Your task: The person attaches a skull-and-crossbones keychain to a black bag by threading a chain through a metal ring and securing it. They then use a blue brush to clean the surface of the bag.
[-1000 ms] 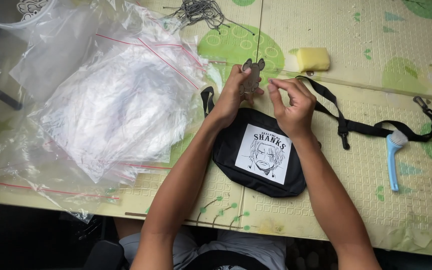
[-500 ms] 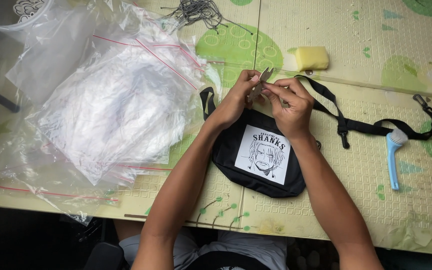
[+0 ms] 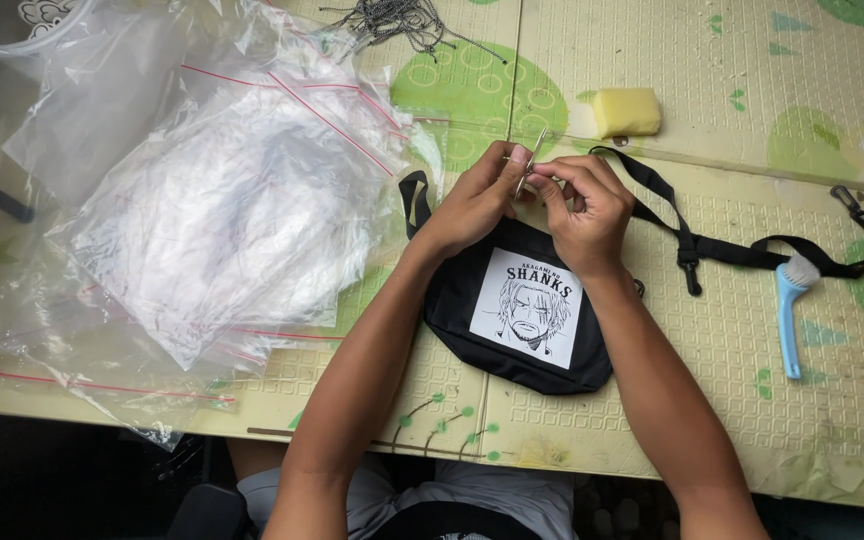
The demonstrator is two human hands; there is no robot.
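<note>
A small black pouch [image 3: 472, 310] with a white printed face panel lies on the table. Its black strap [image 3: 732, 245] trails off to the right. Both hands meet just above the pouch's top edge. My left hand [image 3: 472, 200] pinches a small thin metal piece [image 3: 530, 160], seen edge-on between its fingers. My right hand [image 3: 587, 205] is curled against it, fingertips touching the same piece. What the piece attaches to is hidden by the fingers.
A heap of clear zip bags [image 3: 212, 200] with red seal lines covers the left side. A tangle of metal ball chains [image 3: 402, 20] lies at the top. A yellow sponge [image 3: 625, 110] and a blue brush [image 3: 790, 310] sit to the right.
The metal piece was held up flat above the pouch; now it is turned edge-on and lowered. Both hands have closed together around it.
</note>
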